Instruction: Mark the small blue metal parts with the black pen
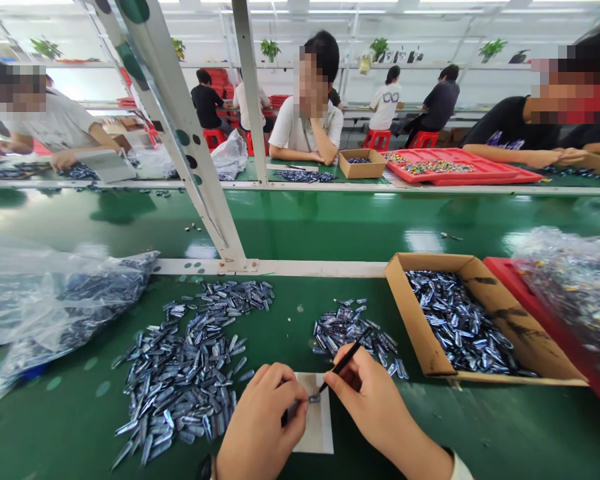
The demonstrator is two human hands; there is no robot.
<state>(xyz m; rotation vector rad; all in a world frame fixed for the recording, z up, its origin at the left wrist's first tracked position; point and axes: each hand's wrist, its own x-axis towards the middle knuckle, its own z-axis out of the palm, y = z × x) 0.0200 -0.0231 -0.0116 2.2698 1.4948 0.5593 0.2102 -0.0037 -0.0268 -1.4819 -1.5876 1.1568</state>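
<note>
Between the fingertips of my left hand [270, 420] is a small, shiny blue-grey plastic piece [314, 399], partly hidden by the fingers. My right hand [370, 403] grips slim black tweezers [344, 360] much like a pen, their tip angled down to the piece. Both hands are over a pale sheet [325, 427] on the green table. Left of them spreads a large heap of similar blue-grey pieces [185, 373]. Just beyond my right hand lies a smaller pile of pieces [355, 330].
On the right stands a cardboard box [415, 327] of pieces, beside a red tray [505, 267] and a filled plastic bag [575, 280]. Another clear bag [55, 300] lies left. A white slanted post [200, 180] rises ahead. Across the green belt [320, 223] sit several people.
</note>
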